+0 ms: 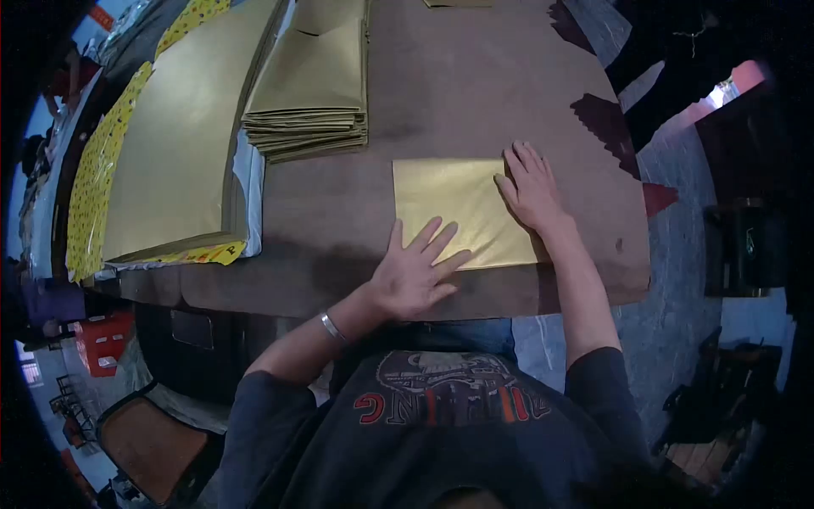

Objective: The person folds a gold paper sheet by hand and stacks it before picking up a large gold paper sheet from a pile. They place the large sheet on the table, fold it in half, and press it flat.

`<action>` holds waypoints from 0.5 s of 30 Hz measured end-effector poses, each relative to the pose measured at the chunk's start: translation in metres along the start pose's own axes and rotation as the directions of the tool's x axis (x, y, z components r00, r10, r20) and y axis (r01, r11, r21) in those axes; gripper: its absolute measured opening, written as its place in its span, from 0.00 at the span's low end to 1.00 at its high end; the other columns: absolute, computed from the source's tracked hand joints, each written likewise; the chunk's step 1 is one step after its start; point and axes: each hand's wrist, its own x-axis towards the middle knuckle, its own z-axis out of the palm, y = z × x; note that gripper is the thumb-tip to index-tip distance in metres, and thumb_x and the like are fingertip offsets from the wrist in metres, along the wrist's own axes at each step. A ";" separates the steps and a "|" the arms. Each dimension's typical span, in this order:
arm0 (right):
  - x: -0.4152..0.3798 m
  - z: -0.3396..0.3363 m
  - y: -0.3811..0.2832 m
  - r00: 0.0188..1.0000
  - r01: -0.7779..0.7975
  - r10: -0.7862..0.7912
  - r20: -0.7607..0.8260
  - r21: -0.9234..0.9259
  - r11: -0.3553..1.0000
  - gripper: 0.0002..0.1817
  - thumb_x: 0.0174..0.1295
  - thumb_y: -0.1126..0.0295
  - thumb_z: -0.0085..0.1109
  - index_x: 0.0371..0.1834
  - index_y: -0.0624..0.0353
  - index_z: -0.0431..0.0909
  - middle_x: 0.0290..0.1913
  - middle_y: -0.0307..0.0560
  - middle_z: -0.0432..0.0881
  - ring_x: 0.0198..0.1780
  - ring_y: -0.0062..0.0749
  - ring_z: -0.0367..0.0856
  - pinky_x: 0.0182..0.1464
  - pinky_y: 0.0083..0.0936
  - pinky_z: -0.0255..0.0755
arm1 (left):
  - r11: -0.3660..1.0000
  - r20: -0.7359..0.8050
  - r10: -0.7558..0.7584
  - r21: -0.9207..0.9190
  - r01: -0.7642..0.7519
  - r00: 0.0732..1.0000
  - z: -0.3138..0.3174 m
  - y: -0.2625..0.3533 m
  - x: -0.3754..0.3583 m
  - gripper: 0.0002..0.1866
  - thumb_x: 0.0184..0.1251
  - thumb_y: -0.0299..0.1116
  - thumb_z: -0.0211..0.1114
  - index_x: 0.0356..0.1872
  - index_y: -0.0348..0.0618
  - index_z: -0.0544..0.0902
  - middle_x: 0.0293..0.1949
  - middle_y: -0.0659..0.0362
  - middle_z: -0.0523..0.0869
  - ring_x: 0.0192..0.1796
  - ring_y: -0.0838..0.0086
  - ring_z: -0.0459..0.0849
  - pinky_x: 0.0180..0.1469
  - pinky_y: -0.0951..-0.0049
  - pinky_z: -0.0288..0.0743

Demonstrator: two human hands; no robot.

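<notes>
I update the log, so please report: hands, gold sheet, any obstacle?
Left hand spread on gold sheet, near edge. Right hand at its far right corner. Nothing else on it.

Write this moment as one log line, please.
left hand: open, fingers spread on gold sheet | right hand: open, at sheet's far right corner | gold stack: left of sheet

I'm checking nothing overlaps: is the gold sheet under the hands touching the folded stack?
Apart. The head view shows brown tabletop between the gold sheet's left edge and the folded stack.
</notes>
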 end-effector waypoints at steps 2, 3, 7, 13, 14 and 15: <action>0.007 -0.017 0.002 0.998 0.060 -0.058 -0.034 0.064 0.996 0.27 0.66 0.54 0.57 0.62 0.59 0.74 0.64 0.54 0.72 0.68 0.49 0.66 0.69 0.43 0.60 | 0.999 0.066 0.021 -0.036 -0.019 0.998 -0.003 0.005 -0.003 0.32 0.71 0.56 0.52 0.73 0.57 0.67 0.76 0.50 0.61 0.79 0.53 0.54 0.70 0.29 0.47; 0.011 -0.033 -0.001 0.998 0.047 -0.049 0.030 0.060 0.997 0.24 0.64 0.57 0.61 0.58 0.59 0.76 0.59 0.52 0.75 0.62 0.48 0.70 0.65 0.41 0.65 | 0.999 0.036 0.033 -0.038 -0.031 0.999 -0.001 0.005 -0.005 0.33 0.70 0.57 0.52 0.73 0.56 0.68 0.76 0.50 0.60 0.79 0.53 0.54 0.70 0.29 0.48; 0.034 -0.071 0.010 0.942 -0.107 0.072 0.329 0.091 0.990 0.25 0.55 0.53 0.69 0.49 0.60 0.82 0.51 0.52 0.81 0.57 0.48 0.77 0.60 0.40 0.71 | 0.997 -0.004 0.052 -0.060 -0.052 0.999 0.003 0.003 -0.007 0.33 0.68 0.58 0.56 0.70 0.56 0.70 0.75 0.50 0.61 0.78 0.52 0.55 0.69 0.30 0.51; 0.015 -0.043 0.097 0.908 -0.328 0.183 0.377 0.368 0.870 0.19 0.57 0.57 0.69 0.40 0.63 0.83 0.31 0.48 0.84 0.35 0.35 0.83 0.38 0.31 0.76 | 0.993 -0.091 0.083 -0.082 -0.091 0.992 0.004 0.001 -0.010 0.32 0.66 0.59 0.59 0.67 0.55 0.73 0.75 0.50 0.62 0.77 0.53 0.57 0.68 0.33 0.54; 0.003 -0.047 0.091 0.913 -0.315 0.175 0.369 0.362 0.877 0.19 0.57 0.57 0.69 0.40 0.63 0.83 0.31 0.48 0.84 0.35 0.35 0.83 0.38 0.31 0.76 | 0.992 -0.113 0.082 -0.090 -0.092 0.990 0.007 0.000 -0.010 0.33 0.65 0.59 0.60 0.67 0.55 0.73 0.75 0.49 0.62 0.77 0.53 0.57 0.68 0.33 0.54; -0.008 -0.054 0.081 0.931 -0.337 0.204 0.301 0.499 0.798 0.15 0.60 0.61 0.67 0.38 0.63 0.81 0.30 0.45 0.82 0.34 0.28 0.80 0.36 0.27 0.74 | 0.989 -0.127 0.085 -0.107 -0.099 0.988 0.007 -0.001 -0.010 0.33 0.64 0.59 0.61 0.67 0.55 0.73 0.75 0.49 0.61 0.77 0.53 0.57 0.69 0.34 0.54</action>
